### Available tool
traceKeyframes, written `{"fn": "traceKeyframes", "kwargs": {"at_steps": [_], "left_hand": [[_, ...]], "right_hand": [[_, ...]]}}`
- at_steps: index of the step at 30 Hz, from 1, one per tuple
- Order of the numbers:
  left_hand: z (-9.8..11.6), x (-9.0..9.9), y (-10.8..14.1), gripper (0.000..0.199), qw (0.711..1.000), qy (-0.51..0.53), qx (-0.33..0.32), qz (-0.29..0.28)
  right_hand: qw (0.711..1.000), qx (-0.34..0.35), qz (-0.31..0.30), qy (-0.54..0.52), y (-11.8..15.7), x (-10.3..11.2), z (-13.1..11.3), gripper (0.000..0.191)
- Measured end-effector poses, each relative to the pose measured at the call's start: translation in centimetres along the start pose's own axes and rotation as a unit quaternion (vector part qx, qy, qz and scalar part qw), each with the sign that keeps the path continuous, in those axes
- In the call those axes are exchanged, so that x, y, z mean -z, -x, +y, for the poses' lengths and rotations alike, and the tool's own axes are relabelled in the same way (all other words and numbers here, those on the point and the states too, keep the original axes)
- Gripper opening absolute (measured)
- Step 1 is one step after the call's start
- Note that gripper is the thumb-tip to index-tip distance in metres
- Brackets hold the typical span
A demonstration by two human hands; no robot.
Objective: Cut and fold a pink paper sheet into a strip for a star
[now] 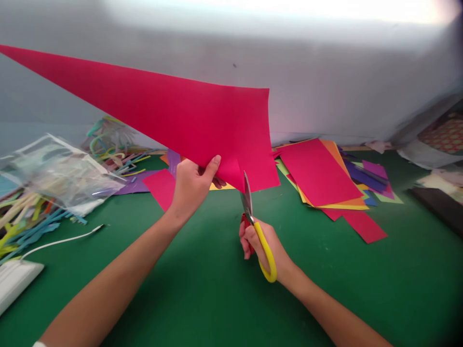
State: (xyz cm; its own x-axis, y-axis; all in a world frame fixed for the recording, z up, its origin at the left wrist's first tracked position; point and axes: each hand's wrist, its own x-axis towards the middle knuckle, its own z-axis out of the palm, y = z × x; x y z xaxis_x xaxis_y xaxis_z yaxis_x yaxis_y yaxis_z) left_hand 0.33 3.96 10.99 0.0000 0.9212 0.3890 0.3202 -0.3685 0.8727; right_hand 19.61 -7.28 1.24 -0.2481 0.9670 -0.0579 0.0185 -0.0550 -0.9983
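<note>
A large sheet of red paper is held up above the table, its far corner reaching the left edge of the view. My left hand pinches its lower edge between thumb and fingers. My right hand grips a pair of scissors with one yellow and one red handle loop. The blades point upward and meet the sheet's bottom edge, just right of my left hand. Part of the blades may be hidden behind the paper.
Coloured paper sheets lie stacked at the right on the green table. A dark flat object sits at the far right. On the left are a clear plastic bag, coloured strips and a white box with a cable.
</note>
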Motion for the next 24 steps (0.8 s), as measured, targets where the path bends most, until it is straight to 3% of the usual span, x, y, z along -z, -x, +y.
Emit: {"fn": "traceKeyframes", "kwargs": {"at_steps": [24], "left_hand": [[0.02, -0.05, 0.08, 0.047, 1.000, -0.004, -0.002, 0.004]], "right_hand": [[1.000, -0.008, 0.004, 0.011, 0.05, -0.05, 0.10, 0.050]]}}
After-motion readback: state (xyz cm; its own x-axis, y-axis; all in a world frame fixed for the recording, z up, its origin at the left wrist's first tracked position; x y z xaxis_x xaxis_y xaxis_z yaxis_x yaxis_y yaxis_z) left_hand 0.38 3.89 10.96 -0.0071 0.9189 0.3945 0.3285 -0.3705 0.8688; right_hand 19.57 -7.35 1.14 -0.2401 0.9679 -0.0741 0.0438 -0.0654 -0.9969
